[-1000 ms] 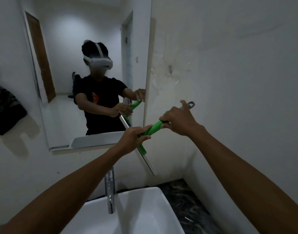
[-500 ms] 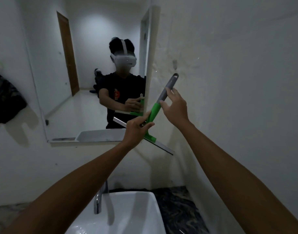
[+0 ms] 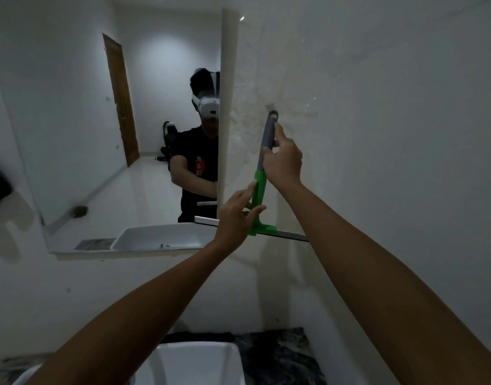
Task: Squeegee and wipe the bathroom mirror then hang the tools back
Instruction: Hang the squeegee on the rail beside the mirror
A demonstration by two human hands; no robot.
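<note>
A: Mirror (image 3: 122,134) status?
B: I judge it finished; I can't see streaks, too dim.
A: Squeegee (image 3: 262,187)?
B: Upright on the wall beside the mirror. Right hand (image 3: 284,162) pinches its grey handle, left hand (image 3: 237,215) loosely steadies the green neck.
A: Hook?
B: Handle loop is at a dark nub; I can't tell if it's caught. Cloth not visible.
</note>
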